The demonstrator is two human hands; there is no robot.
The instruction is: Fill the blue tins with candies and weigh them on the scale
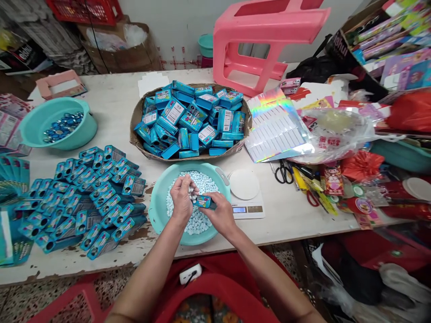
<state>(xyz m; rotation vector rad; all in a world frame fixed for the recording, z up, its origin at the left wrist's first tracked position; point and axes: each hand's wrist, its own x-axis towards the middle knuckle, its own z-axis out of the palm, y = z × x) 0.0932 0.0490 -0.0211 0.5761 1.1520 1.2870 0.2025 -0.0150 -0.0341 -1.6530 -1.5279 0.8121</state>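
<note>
Over a turquoise basin (155, 197) of pale blue candies (198, 223), my right hand (220, 214) grips a small blue candy box (203, 201), lying tilted with one end toward my left hand. My left hand (182, 197) is curled closed around some of the candies, right at that end of the box. Beyond the basin, a cut-down cardboard box (134, 130) is heaped with more blue candy boxes (193, 116). To the left, many similar boxes (101, 190) stand in rows, several with a round opening on top.
A digital scale (249, 211) stands right of the basin. Farther right lie scissors (283, 172), a sheet of silver labels (276, 125) and plastic bags (333, 134). Another turquoise basin (67, 142) holds shiny blue pieces at far left. A pink stool (222, 49) rests at the back.
</note>
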